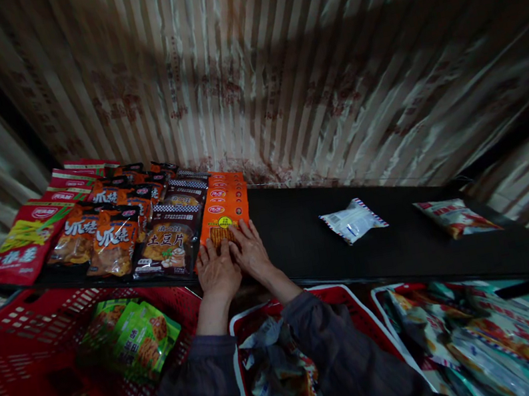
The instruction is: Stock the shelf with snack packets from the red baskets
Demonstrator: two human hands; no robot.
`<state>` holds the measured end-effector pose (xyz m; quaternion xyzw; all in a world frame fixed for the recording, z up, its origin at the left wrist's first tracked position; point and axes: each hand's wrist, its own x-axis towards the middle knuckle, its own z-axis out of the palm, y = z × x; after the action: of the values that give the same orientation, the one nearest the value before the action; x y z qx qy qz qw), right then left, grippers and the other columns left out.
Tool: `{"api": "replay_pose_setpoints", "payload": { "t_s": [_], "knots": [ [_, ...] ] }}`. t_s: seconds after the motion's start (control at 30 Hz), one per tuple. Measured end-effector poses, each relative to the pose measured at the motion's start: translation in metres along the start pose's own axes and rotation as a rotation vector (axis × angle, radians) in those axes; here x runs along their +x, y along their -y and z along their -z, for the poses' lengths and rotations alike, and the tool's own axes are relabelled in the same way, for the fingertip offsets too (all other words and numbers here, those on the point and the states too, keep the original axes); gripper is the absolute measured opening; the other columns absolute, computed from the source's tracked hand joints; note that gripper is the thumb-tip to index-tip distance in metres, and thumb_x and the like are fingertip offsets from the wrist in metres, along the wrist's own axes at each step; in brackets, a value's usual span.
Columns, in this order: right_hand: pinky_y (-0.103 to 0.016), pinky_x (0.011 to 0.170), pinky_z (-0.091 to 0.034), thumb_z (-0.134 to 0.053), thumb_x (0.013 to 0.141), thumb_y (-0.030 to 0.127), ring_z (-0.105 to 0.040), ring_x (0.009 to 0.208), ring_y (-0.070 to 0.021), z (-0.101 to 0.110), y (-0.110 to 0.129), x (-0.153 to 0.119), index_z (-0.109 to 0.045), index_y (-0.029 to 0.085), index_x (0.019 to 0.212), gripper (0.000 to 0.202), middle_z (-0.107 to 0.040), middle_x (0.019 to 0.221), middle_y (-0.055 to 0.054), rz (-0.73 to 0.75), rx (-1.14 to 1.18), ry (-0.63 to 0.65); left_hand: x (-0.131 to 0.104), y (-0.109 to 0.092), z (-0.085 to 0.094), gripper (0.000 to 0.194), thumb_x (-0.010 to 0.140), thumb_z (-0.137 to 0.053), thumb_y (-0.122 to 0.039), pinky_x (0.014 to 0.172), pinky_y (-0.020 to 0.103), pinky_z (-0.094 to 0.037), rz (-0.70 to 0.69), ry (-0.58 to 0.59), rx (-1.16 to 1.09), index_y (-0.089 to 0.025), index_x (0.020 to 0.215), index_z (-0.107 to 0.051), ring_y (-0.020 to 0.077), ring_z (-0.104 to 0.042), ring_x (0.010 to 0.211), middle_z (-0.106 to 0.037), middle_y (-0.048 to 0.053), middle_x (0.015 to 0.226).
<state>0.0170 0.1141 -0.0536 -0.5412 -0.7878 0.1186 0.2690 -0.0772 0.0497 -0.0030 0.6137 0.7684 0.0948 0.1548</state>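
Observation:
Both my hands rest on the front of a row of orange snack bags (222, 206) that overlap on the black shelf. My left hand (219, 274) lies over the lower left of the front bag, its fingers stretched out. Beside it, my right hand (252, 251) presses flat on the bag's lower right, fingers extended. The hands touch or nearly touch and cover the bag's bottom part. Directly left of the orange bags lie dark brown potato-slice bags (165, 240), also in an overlapping row.
Further left are black-and-orange bags (112, 242) and red bags (28, 241). A white packet (353, 221) and another packet (456, 217) lie on the black shelf (298, 246). Below stand a red basket (15, 375) with green bags (138, 337), a middle basket (350, 298), and bagged snacks (500, 334) at right.

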Motion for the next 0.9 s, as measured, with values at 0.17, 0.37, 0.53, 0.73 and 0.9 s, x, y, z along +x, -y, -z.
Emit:
{"api": "replay_pose_setpoints", "payload": {
  "t_s": [0.17, 0.37, 0.53, 0.73, 0.9],
  "knots": [
    [-0.049, 0.118, -0.019, -0.048, 0.088, 0.022, -0.029, 0.142, -0.0220, -0.005, -0.007, 0.003, -0.053, 0.015, 0.133, 0.046, -0.054, 0.138, -0.012, 0.081, 0.041, -0.013, 0.000, -0.001, 0.000, 0.063, 0.085, -0.049, -0.030, 0.111, 0.049, -0.028, -0.005, 0.007, -0.011, -0.019, 0.145, -0.035, 0.0360, -0.024, 0.142, -0.026, 0.019, 0.154],
    [-0.050, 0.117, -0.019, -0.049, 0.087, 0.023, -0.029, 0.141, -0.0230, -0.009, -0.012, 0.004, -0.053, 0.018, 0.133, 0.047, -0.052, 0.139, -0.010, 0.076, 0.072, -0.022, 0.001, 0.001, -0.001, 0.062, 0.086, -0.048, -0.031, 0.111, 0.047, -0.027, 0.000, 0.003, 0.010, -0.021, 0.145, -0.034, 0.0341, -0.024, 0.142, -0.026, 0.016, 0.155],
    [-0.050, 0.118, -0.017, -0.047, 0.088, 0.024, -0.028, 0.142, -0.0241, -0.011, -0.014, 0.006, -0.052, 0.020, 0.134, 0.047, -0.051, 0.141, -0.008, 0.081, 0.097, -0.025, 0.004, 0.001, 0.001, 0.063, 0.085, -0.049, -0.031, 0.112, 0.047, -0.027, -0.002, 0.027, 0.006, -0.021, 0.146, -0.034, 0.0346, -0.023, 0.142, -0.024, 0.016, 0.156],
    [-0.050, 0.118, -0.018, -0.046, 0.088, 0.027, -0.026, 0.143, -0.0239, -0.011, -0.016, 0.006, -0.052, 0.021, 0.134, 0.047, -0.050, 0.142, -0.007, 0.074, 0.141, -0.016, 0.005, 0.000, 0.002, 0.062, 0.085, -0.051, -0.030, 0.112, 0.047, -0.027, 0.003, 0.008, -0.010, -0.022, 0.144, -0.037, 0.0344, -0.025, 0.142, -0.027, 0.015, 0.155],
    [-0.049, 0.116, -0.022, -0.045, 0.089, 0.036, -0.019, 0.145, -0.0269, -0.001, -0.018, 0.008, -0.050, 0.015, 0.136, 0.052, -0.036, 0.152, -0.010, -0.029, 0.208, -0.067, 0.010, 0.007, 0.003, 0.062, 0.087, -0.049, -0.031, 0.112, 0.044, -0.028, 0.008, -0.097, -0.074, -0.016, 0.145, -0.034, 0.0327, -0.028, 0.141, -0.033, 0.017, 0.152]
  ]
}}
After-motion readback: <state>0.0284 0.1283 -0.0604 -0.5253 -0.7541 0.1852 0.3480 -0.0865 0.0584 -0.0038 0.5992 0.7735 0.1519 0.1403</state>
